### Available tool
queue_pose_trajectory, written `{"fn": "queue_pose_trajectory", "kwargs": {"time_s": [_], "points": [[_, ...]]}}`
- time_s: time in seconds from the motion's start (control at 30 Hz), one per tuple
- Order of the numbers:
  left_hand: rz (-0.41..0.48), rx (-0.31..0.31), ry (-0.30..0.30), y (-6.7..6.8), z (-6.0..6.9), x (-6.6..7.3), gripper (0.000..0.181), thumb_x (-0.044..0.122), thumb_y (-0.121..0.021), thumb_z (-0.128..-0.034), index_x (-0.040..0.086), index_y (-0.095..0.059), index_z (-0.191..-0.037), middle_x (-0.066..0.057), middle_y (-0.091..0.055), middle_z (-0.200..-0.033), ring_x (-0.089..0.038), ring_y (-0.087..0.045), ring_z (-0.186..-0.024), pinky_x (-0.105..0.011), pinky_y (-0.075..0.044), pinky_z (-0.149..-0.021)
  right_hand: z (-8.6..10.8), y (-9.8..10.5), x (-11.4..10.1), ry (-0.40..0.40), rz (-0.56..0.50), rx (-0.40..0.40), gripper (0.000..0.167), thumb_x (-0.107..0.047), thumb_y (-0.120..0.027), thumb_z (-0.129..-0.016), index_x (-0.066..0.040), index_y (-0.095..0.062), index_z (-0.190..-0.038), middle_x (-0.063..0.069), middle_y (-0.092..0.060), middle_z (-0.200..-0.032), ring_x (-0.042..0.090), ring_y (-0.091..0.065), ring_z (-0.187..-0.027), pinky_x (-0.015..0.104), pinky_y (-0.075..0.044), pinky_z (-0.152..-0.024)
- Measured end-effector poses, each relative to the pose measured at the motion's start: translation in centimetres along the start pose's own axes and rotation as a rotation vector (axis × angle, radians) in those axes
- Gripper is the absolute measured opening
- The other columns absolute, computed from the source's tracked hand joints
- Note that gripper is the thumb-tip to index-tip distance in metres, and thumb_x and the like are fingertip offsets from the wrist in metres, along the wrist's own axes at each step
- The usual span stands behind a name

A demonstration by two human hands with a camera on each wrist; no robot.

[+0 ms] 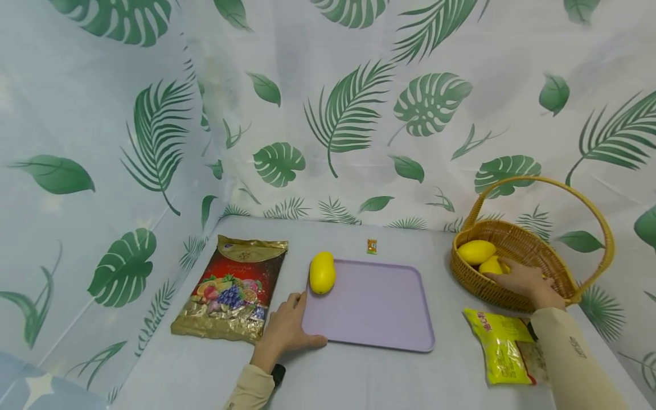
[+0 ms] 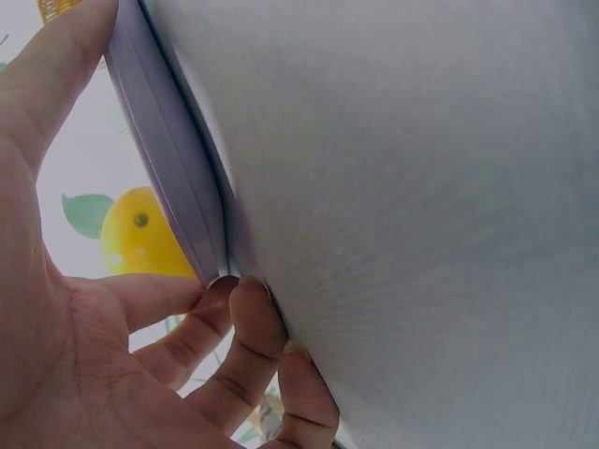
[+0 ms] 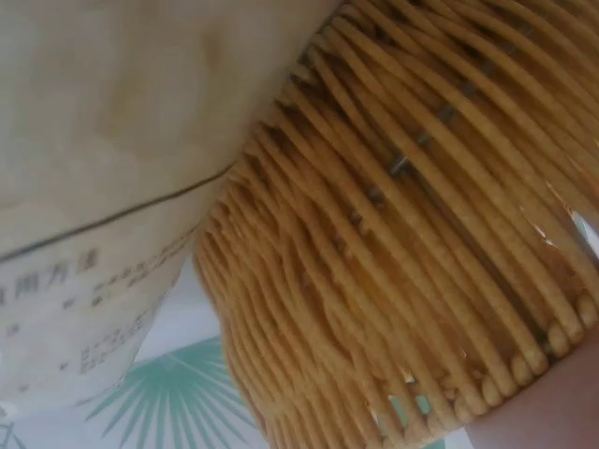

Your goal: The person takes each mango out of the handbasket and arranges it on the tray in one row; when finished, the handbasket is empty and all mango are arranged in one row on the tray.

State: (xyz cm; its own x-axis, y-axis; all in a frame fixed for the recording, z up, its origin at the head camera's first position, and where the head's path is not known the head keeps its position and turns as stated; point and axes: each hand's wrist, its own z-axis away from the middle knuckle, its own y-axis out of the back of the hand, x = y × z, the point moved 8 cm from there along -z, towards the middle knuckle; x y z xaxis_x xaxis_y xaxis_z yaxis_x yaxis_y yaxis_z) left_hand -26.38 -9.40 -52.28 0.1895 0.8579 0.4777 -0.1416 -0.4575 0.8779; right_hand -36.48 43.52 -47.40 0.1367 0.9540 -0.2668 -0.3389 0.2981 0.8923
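Observation:
A lilac tray (image 1: 376,304) lies on the table, with a yellow mango (image 1: 322,273) at its back left corner. My left hand (image 1: 289,327) holds the tray's front left corner, thumb along the front edge and fingers at the left side. In the left wrist view, thumb and fingertips touch the tray's rim (image 2: 168,150); the mango shows behind it. On the right, my right hand (image 1: 525,280) reaches into a wicker basket (image 1: 468,276) and grips a yellow mango (image 1: 491,266), partly hidden by the fingers. Another mango (image 1: 476,251) lies beside it.
A red and gold fruit-candy bag (image 1: 233,290) lies left of the tray. Behind the tray is a small wrapped packet (image 1: 372,246). A yellow packet (image 1: 499,344) lies in front of the basket, partly under the right forearm. The basket's tall handle (image 1: 597,210) arches up; leaf-patterned cloth (image 1: 353,188) hangs behind.

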Motion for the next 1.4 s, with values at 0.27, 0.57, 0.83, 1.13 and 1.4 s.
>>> {"fn": "queue_pose_trajectory", "kwargs": {"time_s": [0.27,0.57,0.83,1.13,1.4], "points": [[-0.02,0.002,-0.008,0.0,-0.1,0.0,0.12,0.066,-0.084,-0.0647,0.0,-0.036,-0.153,-0.025,-0.046,-0.148,-0.044,-0.057,-0.121,-0.062,-0.051,-0.094,-0.1,0.1,0.0,0.006,0.014,0.005,0.1,-0.072,-0.039,-0.095,0.009,-0.02,-0.152,0.051,-0.02,-0.146,0.083,-0.009,-0.124,0.092,-0.009,-0.094],[-0.005,-0.009,0.0,-0.1,0.1,0.1,0.12,0.065,-0.084,-0.0651,0.0,-0.036,-0.153,-0.025,-0.046,-0.149,-0.044,-0.057,-0.122,-0.063,-0.05,-0.095,0.3,0.5,0.3,0.01,0.017,0.095,0.105,-0.075,-0.038,-0.094,0.009,-0.016,-0.153,0.053,-0.017,-0.145,0.083,-0.011,-0.123,0.093,-0.009,-0.092],[-0.008,-0.004,0.002,-0.2,0.1,0.0,0.119,0.065,-0.084,-0.0652,0.0,-0.036,-0.153,-0.025,-0.046,-0.148,-0.043,-0.057,-0.122,-0.063,-0.05,-0.095,1.5,2.3,-1.0,0.021,0.026,0.188,0.106,-0.076,-0.038,-0.093,0.006,-0.014,-0.156,0.053,-0.021,-0.144,0.079,-0.02,-0.122,0.088,-0.02,-0.092],[-0.006,0.004,-0.007,0.1,0.1,0.2,0.12,0.064,-0.085,-0.0653,-0.001,-0.036,-0.153,-0.025,-0.046,-0.148,-0.044,-0.057,-0.121,-0.063,-0.051,-0.094,4.0,3.4,-4.4,0.1,-0.034,0.23,0.105,-0.072,-0.045,-0.094,0.005,-0.011,-0.158,0.05,-0.022,-0.146,0.069,-0.027,-0.126,0.08,-0.032,-0.095],[-0.015,0.003,-0.009,-0.1,0.0,0.1,0.12,0.065,-0.084,-0.0648,-0.001,-0.036,-0.153,-0.025,-0.046,-0.148,-0.043,-0.057,-0.122,-0.063,-0.051,-0.094,6.6,3.0,-8.8,0.205,-0.098,0.323,0.096,-0.06,-0.054,-0.096,0.003,-0.017,-0.158,0.047,-0.029,-0.143,0.056,-0.041,-0.115,0.06,-0.047,-0.081]]}}
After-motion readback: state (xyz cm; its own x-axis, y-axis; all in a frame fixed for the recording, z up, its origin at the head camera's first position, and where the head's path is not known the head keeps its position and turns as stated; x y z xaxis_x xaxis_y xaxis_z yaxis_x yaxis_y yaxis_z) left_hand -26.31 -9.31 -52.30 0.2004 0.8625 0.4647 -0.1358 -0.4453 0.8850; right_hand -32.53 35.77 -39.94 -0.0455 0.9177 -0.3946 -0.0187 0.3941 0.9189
